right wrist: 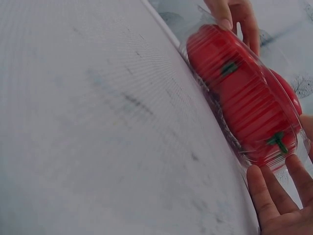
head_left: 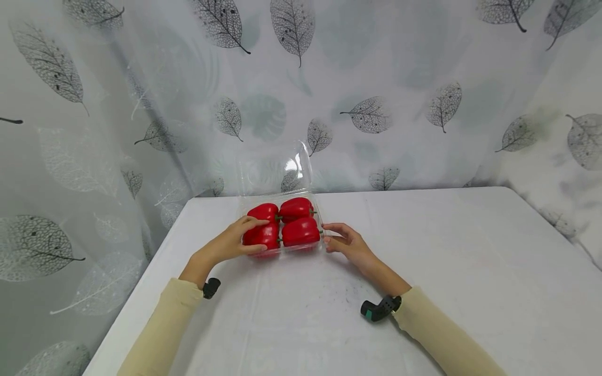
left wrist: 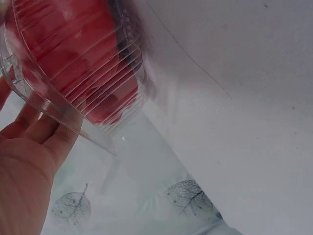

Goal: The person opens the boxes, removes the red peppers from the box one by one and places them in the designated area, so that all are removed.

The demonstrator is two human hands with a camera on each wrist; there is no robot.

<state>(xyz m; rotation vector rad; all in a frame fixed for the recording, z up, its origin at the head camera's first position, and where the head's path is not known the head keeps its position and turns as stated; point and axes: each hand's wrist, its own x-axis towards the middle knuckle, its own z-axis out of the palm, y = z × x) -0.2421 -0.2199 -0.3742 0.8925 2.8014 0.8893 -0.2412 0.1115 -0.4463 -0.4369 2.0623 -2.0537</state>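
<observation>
A clear plastic clamshell box (head_left: 288, 251) with its lid (head_left: 275, 169) raised stands near the table's back edge. Several red bell peppers with green stems lie inside. My left hand (head_left: 230, 239) reaches over the box's left side and holds the front-left bell pepper (head_left: 263, 235), fingers behind it and thumb at the front. In the left wrist view, those fingers (left wrist: 61, 139) partly show through the clear rim. My right hand (head_left: 349, 245) touches the box's right end with extended fingers, close to the front-right bell pepper (head_left: 301, 232).
A white-covered table (head_left: 423, 250) extends to the right and toward me. Behind and left of it hangs a leaf-patterned curtain (head_left: 404, 62). Black straps with small devices sit on the left wrist (head_left: 211, 288) and right wrist (head_left: 381, 308).
</observation>
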